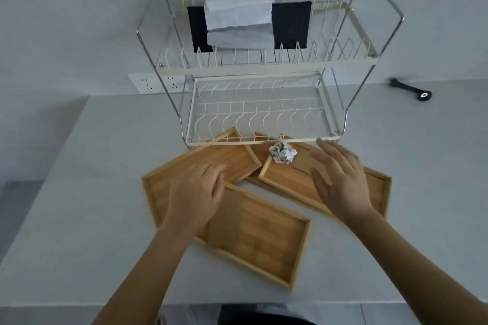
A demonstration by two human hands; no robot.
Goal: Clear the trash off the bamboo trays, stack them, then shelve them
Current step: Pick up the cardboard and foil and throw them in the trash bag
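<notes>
Several bamboo trays lie overlapping on the white table in front of a wire rack. The nearest tray [266, 240] holds a brown paper strip [225, 219]. A left tray [227, 158] pokes under the rack. A right tray [287, 182] rests on a larger one [377, 187]. A crumpled paper ball [282, 153] sits at the far end of the right tray. My left hand [196, 194] hovers flat over the left and near trays, holding nothing. My right hand [340, 177] is spread open above the right tray, just right of the ball.
A two-tier wire dish rack [253, 140] stands at the back, its lower shelf bare. Its upper shelf holds black and white folded cloths [245, 24]. A wall socket strip [150, 83] sits behind it. A black tool [412, 88] lies far right.
</notes>
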